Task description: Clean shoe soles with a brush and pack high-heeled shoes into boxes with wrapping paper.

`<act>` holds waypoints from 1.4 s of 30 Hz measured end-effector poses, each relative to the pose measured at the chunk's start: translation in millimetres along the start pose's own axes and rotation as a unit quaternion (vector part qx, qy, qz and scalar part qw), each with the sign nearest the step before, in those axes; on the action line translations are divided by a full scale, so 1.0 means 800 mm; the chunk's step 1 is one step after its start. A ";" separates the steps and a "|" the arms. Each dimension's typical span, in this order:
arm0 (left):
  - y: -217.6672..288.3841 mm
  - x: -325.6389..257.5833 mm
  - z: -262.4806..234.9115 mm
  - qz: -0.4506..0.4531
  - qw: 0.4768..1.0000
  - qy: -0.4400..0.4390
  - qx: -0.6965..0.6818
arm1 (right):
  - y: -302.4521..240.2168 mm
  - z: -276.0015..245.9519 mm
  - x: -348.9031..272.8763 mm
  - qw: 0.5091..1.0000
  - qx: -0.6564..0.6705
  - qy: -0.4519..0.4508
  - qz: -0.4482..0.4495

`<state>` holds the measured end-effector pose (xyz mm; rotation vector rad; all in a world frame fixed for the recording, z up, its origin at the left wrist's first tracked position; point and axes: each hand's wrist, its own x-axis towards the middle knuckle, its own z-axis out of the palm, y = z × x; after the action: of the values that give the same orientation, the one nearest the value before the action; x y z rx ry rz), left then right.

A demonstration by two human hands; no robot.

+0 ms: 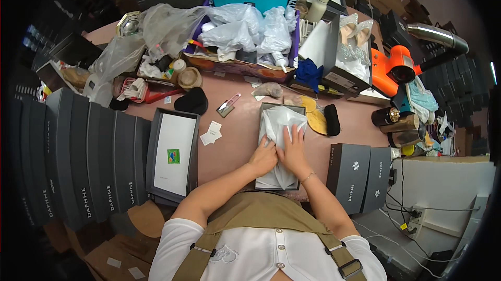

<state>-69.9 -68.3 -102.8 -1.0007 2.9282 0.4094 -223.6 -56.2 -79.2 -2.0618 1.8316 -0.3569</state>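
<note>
A dark grey shoe box (257, 183) lies open in front of me, filled with white tissue paper (277, 121). What the paper covers is hidden. My right hand (293, 151) rests flat on the paper, fingers stretched out toward the far end. Beside it my left hand (264, 156) is closed, its curled fingers at the left edge of the paper. Just left of the box stands a dark lid (175, 145), its pale inside facing up with a small green square on it.
Stacked grey shoe boxes (94, 161) line the left, and two more boxes (348, 176) stand right. Behind are a purple carton (240, 67) of plastic bags, an orange heat gun (394, 67), a box of glittery shoes (350, 41), a pink cutter (229, 102) and white cards (211, 132).
</note>
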 end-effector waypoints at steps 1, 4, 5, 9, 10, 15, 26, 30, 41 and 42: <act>-0.003 -0.003 0.006 0.013 0.998 0.058 -0.036 | 0.002 0.011 0.002 0.997 -0.067 0.003 -0.024; -0.011 -0.019 0.004 0.051 0.994 0.056 -0.083 | 0.017 0.026 0.016 0.997 -0.052 -0.036 -0.046; -0.013 -0.027 0.008 0.070 0.994 0.056 -0.069 | 0.020 0.032 0.017 0.997 -0.049 -0.041 -0.046; -0.022 -0.025 -0.008 0.149 0.988 0.001 -0.027 | 0.032 0.032 0.034 0.995 -0.064 -0.076 -0.032; -0.016 -0.024 0.000 0.140 0.990 -0.020 0.001 | 0.029 0.025 0.040 0.993 -0.056 -0.101 -0.030; -0.018 0.007 -0.020 0.178 0.977 -0.105 0.059 | 0.041 0.019 0.042 0.994 0.026 -0.060 -0.085; 0.000 0.091 -0.239 0.269 0.955 -0.125 -0.019 | 0.044 -0.178 0.060 0.849 0.475 -0.180 0.146; 0.018 0.060 -0.190 0.262 0.963 -0.029 0.046 | 0.052 -0.150 0.046 0.902 0.387 -0.164 0.100; 0.001 0.004 0.005 0.133 0.979 -0.091 0.125 | 0.023 0.008 0.029 0.996 0.002 -0.046 -0.079; 0.008 -0.003 0.020 0.134 0.982 -0.041 0.127 | 0.024 0.009 0.031 0.995 -0.031 -0.031 -0.087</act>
<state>-73.1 -58.3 -116.5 -0.5472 2.9476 0.0718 -235.0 -82.0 -95.0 -2.2550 1.6513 -0.2807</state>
